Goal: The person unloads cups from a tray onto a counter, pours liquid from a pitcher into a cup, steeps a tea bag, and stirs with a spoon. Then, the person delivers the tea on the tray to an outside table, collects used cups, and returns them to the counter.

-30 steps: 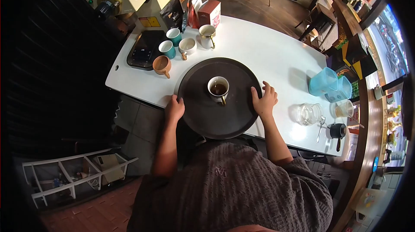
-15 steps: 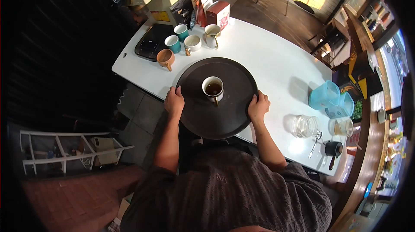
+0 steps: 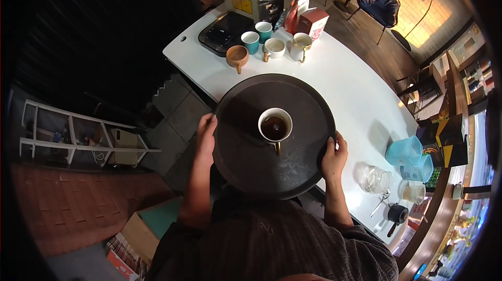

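Between my two hands is a round dark brown serving tray, held off the table in front of my body. My left hand grips its left rim, and my right hand grips the right rim with the thumb on top. The fingers beneath the tray are hidden. On the tray, a little above its middle, stands an upright white cup with dark liquid inside. Its gold-coloured handle points toward me.
A white table holds a brown cup, several other cups, a red-and-white box, blue containers, a glass jug and a portafilter. A white metal rack stands at left.
The tray with the cup on it has come nearer to me and higher, looking larger. My view has turned left, so the table and its things sit farther right. Both hands keep their hold.
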The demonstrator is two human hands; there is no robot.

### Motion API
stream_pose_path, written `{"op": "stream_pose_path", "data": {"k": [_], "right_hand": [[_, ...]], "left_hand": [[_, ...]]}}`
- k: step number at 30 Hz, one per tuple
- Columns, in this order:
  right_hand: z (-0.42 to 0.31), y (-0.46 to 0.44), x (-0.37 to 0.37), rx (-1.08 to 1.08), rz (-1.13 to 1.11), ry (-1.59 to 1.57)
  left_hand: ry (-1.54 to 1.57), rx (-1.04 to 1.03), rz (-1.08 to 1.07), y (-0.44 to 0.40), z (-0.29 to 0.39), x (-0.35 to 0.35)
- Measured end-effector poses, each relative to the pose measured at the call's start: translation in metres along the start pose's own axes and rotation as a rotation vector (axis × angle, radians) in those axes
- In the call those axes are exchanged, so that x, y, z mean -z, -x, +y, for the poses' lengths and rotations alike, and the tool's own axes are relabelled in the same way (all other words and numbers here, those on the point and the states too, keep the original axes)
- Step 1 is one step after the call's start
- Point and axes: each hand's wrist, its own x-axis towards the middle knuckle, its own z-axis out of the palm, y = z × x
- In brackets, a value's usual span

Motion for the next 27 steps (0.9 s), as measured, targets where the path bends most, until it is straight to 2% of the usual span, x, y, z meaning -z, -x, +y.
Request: {"op": "stream_pose_path", "data": {"k": [1, 4, 8, 10, 14, 16, 17, 21, 23, 27], "right_hand": [[-0.009, 0.004, -0.002, -0.019, -0.019, -0.054], [-0.034, 0.019, -0.019, 0.004, -0.031, -0.136], [-0.078, 0.046, -0.051, 0.057, -0.079, -0.176], [-0.107, 0.067, -0.073, -0.002, -0.166, -0.272], [-0.149, 0.111, -0.126, 0.044, -0.222, -0.23], [-0.16, 0.129, -0.157, 0.057, -0.264, -0.22], [-0.17, 0.139, -0.173, 0.046, -0.292, -0.248], [-0.187, 0.162, -0.238, 0.064, -0.386, -0.263], [-0.203, 0.17, -0.268, 0.053, -0.431, -0.289], [-0.228, 0.171, -0.333, 0.056, -0.502, -0.302]], "left_hand": [[0.193, 0.101, -0.103, 0.003, 0.007, 0.013], [0.392, 0.164, -0.206, 0.024, 0.031, 0.045], [0.497, 0.222, -0.151, 0.052, 0.06, 0.109], [0.576, 0.257, -0.169, 0.052, 0.056, 0.156], [0.538, 0.215, -0.01, 0.056, 0.063, 0.235], [0.313, 0.135, 0.171, 0.064, 0.076, 0.266], [0.303, 0.11, 0.2, 0.068, 0.084, 0.28], [0.331, 0.02, 0.229, 0.07, 0.091, 0.344], [0.62, 0.049, 0.171, 0.067, 0.094, 0.369], [0.632, 0.043, 0.197, 0.047, 0.107, 0.406]]}}
